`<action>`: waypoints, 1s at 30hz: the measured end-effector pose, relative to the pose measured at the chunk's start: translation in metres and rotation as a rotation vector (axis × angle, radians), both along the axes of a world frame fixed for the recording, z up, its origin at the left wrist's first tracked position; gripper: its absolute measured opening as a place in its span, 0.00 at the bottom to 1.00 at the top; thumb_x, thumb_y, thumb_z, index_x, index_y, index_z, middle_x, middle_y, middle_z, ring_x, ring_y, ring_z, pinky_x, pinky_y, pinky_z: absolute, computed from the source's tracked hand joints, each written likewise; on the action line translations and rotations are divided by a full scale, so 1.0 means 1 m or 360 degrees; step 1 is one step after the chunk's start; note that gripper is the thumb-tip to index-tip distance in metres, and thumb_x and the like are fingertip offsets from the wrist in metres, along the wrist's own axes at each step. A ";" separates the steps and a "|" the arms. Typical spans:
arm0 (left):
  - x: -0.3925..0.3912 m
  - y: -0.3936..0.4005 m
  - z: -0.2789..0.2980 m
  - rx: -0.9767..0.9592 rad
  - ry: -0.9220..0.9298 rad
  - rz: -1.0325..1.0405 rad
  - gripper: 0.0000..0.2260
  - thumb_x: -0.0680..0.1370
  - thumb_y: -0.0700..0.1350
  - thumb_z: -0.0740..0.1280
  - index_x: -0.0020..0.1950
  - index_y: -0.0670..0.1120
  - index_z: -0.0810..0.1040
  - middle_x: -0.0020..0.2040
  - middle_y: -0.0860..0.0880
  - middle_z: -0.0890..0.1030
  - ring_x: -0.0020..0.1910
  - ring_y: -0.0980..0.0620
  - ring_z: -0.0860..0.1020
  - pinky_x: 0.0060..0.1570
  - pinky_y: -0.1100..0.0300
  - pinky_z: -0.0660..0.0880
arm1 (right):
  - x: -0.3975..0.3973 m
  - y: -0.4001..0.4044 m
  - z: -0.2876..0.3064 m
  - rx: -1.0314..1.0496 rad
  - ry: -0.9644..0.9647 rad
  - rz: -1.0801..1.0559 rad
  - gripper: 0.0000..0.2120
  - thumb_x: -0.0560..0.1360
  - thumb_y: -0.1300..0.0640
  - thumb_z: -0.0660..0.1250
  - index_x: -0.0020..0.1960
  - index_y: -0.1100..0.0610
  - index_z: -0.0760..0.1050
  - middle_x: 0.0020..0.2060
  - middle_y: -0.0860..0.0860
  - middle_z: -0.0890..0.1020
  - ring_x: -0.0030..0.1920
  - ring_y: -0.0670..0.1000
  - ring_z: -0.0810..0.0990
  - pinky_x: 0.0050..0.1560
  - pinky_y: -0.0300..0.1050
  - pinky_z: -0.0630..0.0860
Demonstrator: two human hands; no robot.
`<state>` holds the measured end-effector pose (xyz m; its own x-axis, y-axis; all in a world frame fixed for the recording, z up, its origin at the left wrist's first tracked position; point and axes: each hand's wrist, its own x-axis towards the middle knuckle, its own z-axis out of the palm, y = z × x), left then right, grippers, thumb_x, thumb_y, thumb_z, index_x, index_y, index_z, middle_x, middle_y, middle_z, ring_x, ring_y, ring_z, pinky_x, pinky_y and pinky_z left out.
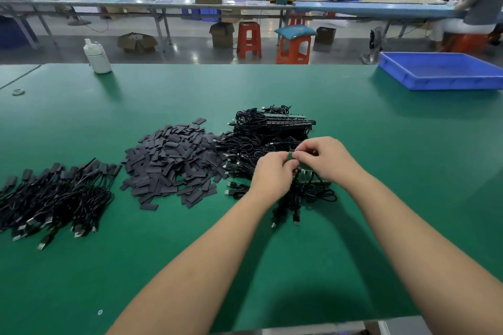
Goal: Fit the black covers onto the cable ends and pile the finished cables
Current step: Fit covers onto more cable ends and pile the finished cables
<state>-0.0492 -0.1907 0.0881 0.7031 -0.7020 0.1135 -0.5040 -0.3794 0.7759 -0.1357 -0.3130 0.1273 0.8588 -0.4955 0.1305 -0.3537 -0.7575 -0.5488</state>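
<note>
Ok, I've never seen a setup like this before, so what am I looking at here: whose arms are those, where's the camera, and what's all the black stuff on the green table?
There is no machine here: a person works bare-handed, and the one picture comes from a camera on their head, looking forward and down. The left hand and right hand meet over the green table, and together they pinch a small green board on a cable end; that grip hides the details. Under them lies a tangle of unfinished cables. To its left is a heap of flat black covers, and far left the pile of finished cables. At the back stand a white bottle and a blue tray.
</note>
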 end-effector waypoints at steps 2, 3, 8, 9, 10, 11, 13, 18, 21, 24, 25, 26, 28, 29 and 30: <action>0.001 0.002 0.002 0.0036 0.0002 -0.0009 0.10 0.81 0.46 0.62 0.45 0.43 0.80 0.40 0.46 0.83 0.42 0.46 0.80 0.41 0.55 0.75 | 0.003 0.004 -0.002 -0.0043 -0.0007 -0.0053 0.11 0.77 0.51 0.70 0.37 0.41 0.78 0.30 0.39 0.79 0.32 0.40 0.74 0.33 0.37 0.65; 0.001 0.003 0.002 0.0043 -0.0006 -0.0006 0.10 0.81 0.45 0.62 0.45 0.43 0.79 0.40 0.45 0.83 0.43 0.46 0.81 0.43 0.54 0.77 | 0.005 0.006 -0.004 -0.0051 -0.0014 -0.0072 0.10 0.77 0.51 0.70 0.37 0.42 0.79 0.29 0.39 0.79 0.32 0.40 0.74 0.33 0.37 0.65; -0.001 0.005 0.000 0.0074 -0.0215 0.0178 0.13 0.81 0.45 0.62 0.37 0.45 0.73 0.35 0.49 0.77 0.39 0.45 0.77 0.39 0.53 0.72 | 0.014 0.016 -0.008 -0.0101 -0.0019 -0.0133 0.07 0.78 0.51 0.69 0.43 0.47 0.85 0.32 0.42 0.81 0.35 0.46 0.77 0.38 0.41 0.67; -0.002 0.005 -0.001 0.0065 -0.0247 0.0214 0.12 0.81 0.45 0.62 0.37 0.46 0.73 0.34 0.49 0.77 0.38 0.44 0.77 0.38 0.53 0.72 | 0.016 0.018 -0.008 -0.0116 -0.0023 -0.0148 0.07 0.78 0.51 0.69 0.43 0.47 0.85 0.32 0.43 0.81 0.35 0.46 0.77 0.39 0.42 0.67; -0.003 0.005 -0.001 0.0051 -0.0271 0.0241 0.12 0.81 0.44 0.62 0.38 0.45 0.74 0.34 0.49 0.76 0.38 0.44 0.77 0.38 0.54 0.72 | 0.018 0.019 -0.009 -0.0124 -0.0033 -0.0161 0.08 0.78 0.52 0.69 0.42 0.47 0.85 0.31 0.43 0.81 0.34 0.45 0.77 0.40 0.42 0.67; -0.004 0.006 -0.001 0.0034 -0.0284 0.0259 0.12 0.81 0.44 0.62 0.38 0.45 0.75 0.33 0.50 0.76 0.38 0.44 0.77 0.38 0.54 0.72 | 0.019 0.021 -0.010 -0.0128 -0.0044 -0.0167 0.08 0.78 0.52 0.69 0.42 0.47 0.85 0.31 0.43 0.80 0.35 0.46 0.77 0.41 0.42 0.67; -0.003 0.009 -0.002 -0.0022 -0.0257 0.0283 0.11 0.81 0.45 0.61 0.40 0.45 0.77 0.34 0.50 0.78 0.38 0.46 0.78 0.39 0.53 0.74 | 0.020 0.020 -0.010 -0.0131 -0.0054 -0.0157 0.08 0.78 0.52 0.68 0.43 0.48 0.84 0.31 0.40 0.78 0.35 0.44 0.76 0.39 0.41 0.67; 0.035 0.035 0.000 -0.0295 0.0048 0.0439 0.10 0.82 0.46 0.62 0.46 0.47 0.81 0.40 0.52 0.83 0.38 0.55 0.82 0.42 0.56 0.79 | 0.010 -0.002 -0.009 -0.0057 0.0059 -0.0212 0.07 0.81 0.50 0.65 0.47 0.48 0.80 0.34 0.40 0.78 0.33 0.44 0.76 0.32 0.38 0.65; 0.057 0.059 0.008 -0.0339 0.0067 0.0366 0.10 0.81 0.50 0.65 0.44 0.49 0.82 0.34 0.52 0.82 0.28 0.60 0.76 0.31 0.64 0.71 | 0.005 -0.020 -0.012 -0.0060 0.0082 -0.0241 0.07 0.82 0.50 0.63 0.50 0.49 0.78 0.39 0.41 0.79 0.39 0.48 0.77 0.35 0.37 0.67; 0.069 0.074 0.016 -0.0356 0.0127 0.0294 0.10 0.80 0.51 0.66 0.46 0.47 0.83 0.36 0.48 0.83 0.33 0.49 0.81 0.38 0.56 0.79 | 0.009 -0.032 -0.021 -0.0051 0.0139 -0.0283 0.08 0.83 0.50 0.61 0.54 0.51 0.78 0.46 0.47 0.82 0.41 0.48 0.77 0.37 0.42 0.69; 0.071 0.076 0.018 -0.0317 0.0092 0.0274 0.10 0.79 0.51 0.66 0.47 0.47 0.83 0.37 0.48 0.83 0.36 0.46 0.81 0.42 0.53 0.79 | 0.010 -0.036 -0.024 -0.0061 0.0171 -0.0301 0.08 0.83 0.50 0.62 0.56 0.52 0.78 0.49 0.49 0.82 0.43 0.49 0.78 0.40 0.44 0.71; 0.072 0.079 0.019 -0.0277 0.0055 0.0254 0.09 0.79 0.51 0.67 0.46 0.49 0.83 0.35 0.50 0.83 0.36 0.46 0.81 0.43 0.53 0.78 | 0.010 -0.038 -0.028 -0.0073 0.0197 -0.0311 0.09 0.82 0.50 0.63 0.59 0.53 0.78 0.53 0.51 0.82 0.47 0.51 0.78 0.46 0.46 0.73; 0.070 0.084 0.020 -0.0240 0.0034 0.0188 0.08 0.78 0.51 0.68 0.40 0.53 0.82 0.31 0.54 0.79 0.31 0.49 0.76 0.40 0.56 0.75 | 0.009 -0.039 -0.034 -0.0215 0.0303 -0.0318 0.16 0.81 0.51 0.65 0.66 0.54 0.75 0.63 0.54 0.79 0.61 0.56 0.76 0.62 0.53 0.73; 0.068 0.085 0.019 -0.0237 0.0034 0.0147 0.09 0.77 0.51 0.69 0.36 0.54 0.79 0.32 0.53 0.80 0.31 0.51 0.74 0.39 0.56 0.74 | 0.009 -0.037 -0.037 -0.0447 0.0334 -0.0330 0.19 0.80 0.51 0.67 0.70 0.55 0.73 0.67 0.56 0.76 0.68 0.58 0.72 0.69 0.56 0.68; 0.066 0.086 0.018 -0.0244 0.0054 0.0109 0.11 0.77 0.49 0.70 0.34 0.55 0.77 0.35 0.51 0.82 0.31 0.53 0.73 0.39 0.56 0.74 | 0.009 -0.032 -0.039 -0.0716 0.0263 -0.0315 0.21 0.80 0.51 0.67 0.71 0.56 0.72 0.69 0.57 0.75 0.72 0.59 0.68 0.74 0.58 0.63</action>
<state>0.0173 -0.1042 0.1062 0.7538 -0.6287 0.1909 -0.4537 -0.2879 0.8434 -0.1268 -0.3454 0.0882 0.7815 -0.5765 0.2384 -0.5684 -0.8155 -0.1089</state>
